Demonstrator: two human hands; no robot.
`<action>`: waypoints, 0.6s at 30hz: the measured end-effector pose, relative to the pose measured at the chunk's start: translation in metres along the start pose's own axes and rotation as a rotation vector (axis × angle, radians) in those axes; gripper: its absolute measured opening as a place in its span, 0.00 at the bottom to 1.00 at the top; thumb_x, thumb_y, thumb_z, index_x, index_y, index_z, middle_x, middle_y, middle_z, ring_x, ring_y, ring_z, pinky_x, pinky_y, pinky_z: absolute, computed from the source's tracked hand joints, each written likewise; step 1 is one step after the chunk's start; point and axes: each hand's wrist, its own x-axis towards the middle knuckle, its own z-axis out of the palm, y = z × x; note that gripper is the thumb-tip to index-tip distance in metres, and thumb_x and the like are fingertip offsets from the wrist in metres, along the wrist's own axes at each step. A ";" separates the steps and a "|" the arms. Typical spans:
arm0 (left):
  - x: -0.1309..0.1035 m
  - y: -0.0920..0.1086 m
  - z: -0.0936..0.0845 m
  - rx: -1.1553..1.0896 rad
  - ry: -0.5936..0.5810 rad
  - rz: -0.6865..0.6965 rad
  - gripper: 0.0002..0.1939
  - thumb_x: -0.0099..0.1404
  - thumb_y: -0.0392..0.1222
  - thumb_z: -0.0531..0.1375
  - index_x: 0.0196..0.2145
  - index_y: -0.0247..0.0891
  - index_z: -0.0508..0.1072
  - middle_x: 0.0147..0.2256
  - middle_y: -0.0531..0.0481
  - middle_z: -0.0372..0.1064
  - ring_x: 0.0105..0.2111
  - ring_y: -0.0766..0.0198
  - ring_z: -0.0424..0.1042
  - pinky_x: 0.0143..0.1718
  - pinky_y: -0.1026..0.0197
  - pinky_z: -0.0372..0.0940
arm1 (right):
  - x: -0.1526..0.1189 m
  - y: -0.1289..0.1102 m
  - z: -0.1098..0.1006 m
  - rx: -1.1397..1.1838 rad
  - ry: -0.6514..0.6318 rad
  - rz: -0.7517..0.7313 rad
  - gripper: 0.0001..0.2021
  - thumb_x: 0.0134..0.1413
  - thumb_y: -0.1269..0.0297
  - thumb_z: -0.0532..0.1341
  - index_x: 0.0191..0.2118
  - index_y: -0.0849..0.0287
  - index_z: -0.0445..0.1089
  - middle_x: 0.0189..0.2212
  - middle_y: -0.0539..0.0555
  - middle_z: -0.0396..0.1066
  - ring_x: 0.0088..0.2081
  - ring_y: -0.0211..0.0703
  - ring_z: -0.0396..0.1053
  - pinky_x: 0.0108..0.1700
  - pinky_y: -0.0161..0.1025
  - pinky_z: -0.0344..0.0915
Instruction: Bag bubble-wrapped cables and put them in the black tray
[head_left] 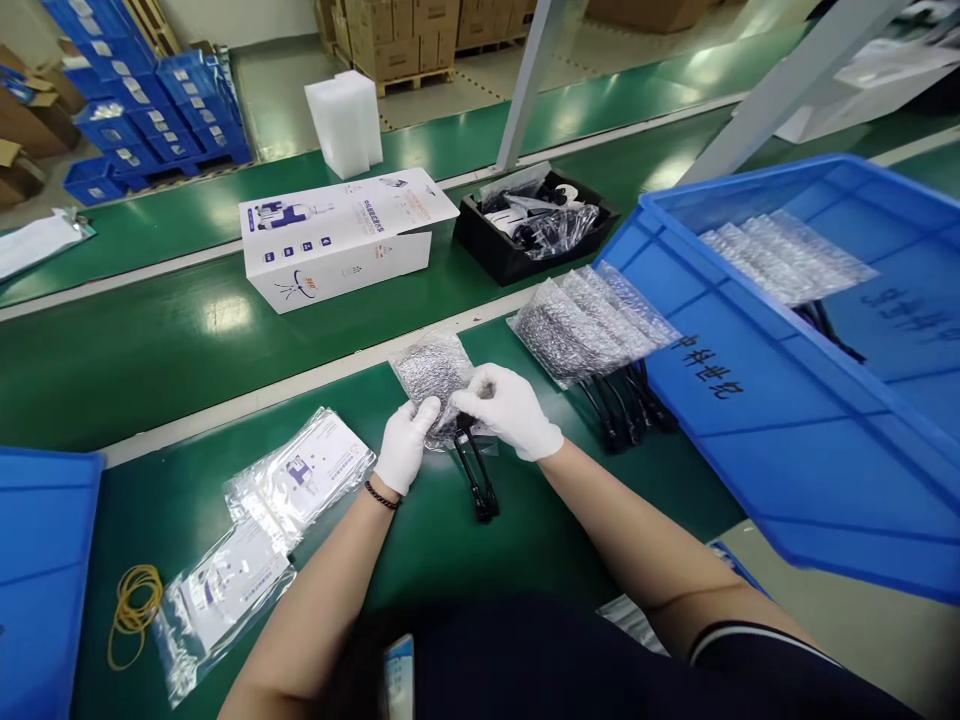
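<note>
Both my hands wear white gloves and meet at a bubble-wrap bag [429, 372] on the green bench. My left hand [405, 440] grips the bag's lower left side, thumb on top. With fingers pinched, my right hand [506, 408] holds the bag's right edge near its mouth. Black cables [474, 472] with connector ends stick out of the bag toward me. What else the bag contains is hidden by the wrap. To the right lies an overlapping row of similar bubble-wrap bags [577, 320], their black cables [626, 405] pointing toward me.
A blue crate [720, 400] stands tilted at right, holding more bubble-wrap bags [784, 255]. Behind are a printed white box [337, 240] and a black tray [499, 255] of wrapped parts. At left lie clear bags with leaflets [319, 470], rubber bands [135, 612] and another blue crate [41, 570].
</note>
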 end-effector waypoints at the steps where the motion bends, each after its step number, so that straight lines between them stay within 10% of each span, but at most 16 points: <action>1: 0.000 0.000 0.000 0.032 -0.005 0.002 0.21 0.57 0.56 0.65 0.37 0.34 0.76 0.39 0.46 0.76 0.40 0.57 0.73 0.44 0.58 0.65 | 0.000 -0.001 0.000 -0.004 0.008 0.027 0.15 0.44 0.57 0.67 0.23 0.58 0.61 0.27 0.47 0.66 0.31 0.42 0.65 0.33 0.37 0.59; 18: 0.005 0.003 -0.004 -0.258 -0.080 -0.074 0.21 0.58 0.51 0.66 0.43 0.32 0.76 0.43 0.42 0.75 0.43 0.56 0.73 0.49 0.56 0.65 | 0.003 0.001 0.003 0.178 -0.077 0.132 0.15 0.46 0.55 0.68 0.32 0.58 0.65 0.27 0.47 0.65 0.29 0.41 0.63 0.30 0.37 0.61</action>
